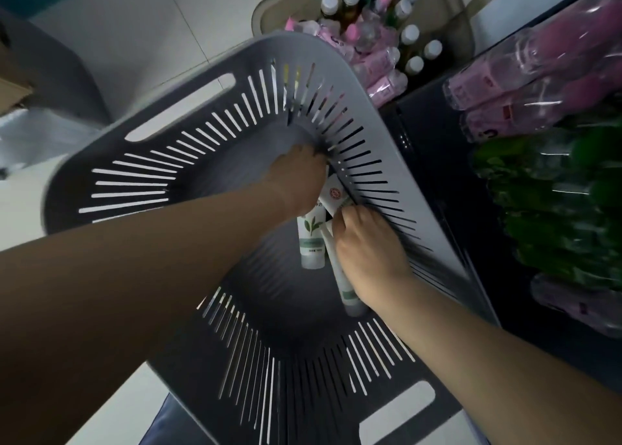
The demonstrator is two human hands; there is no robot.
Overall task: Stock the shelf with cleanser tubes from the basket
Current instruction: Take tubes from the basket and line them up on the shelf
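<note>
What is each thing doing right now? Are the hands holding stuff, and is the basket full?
Basket: nearly empty, a few tubes left inside.
Left hand: deep in the basket, over the leaf tube; grip hidden.
Right hand: fingers curled round the long tube.
Leaf tube: lying on the basket floor.
Bottles: upright, caps on, in the beige bin.

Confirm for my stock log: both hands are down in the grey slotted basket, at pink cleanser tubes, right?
Not quite. The head view shows the cleanser tubes are white with a green leaf print, not pink. The rest stands: the left hand and right hand are both down in the grey slotted basket, at the tubes.
</note>
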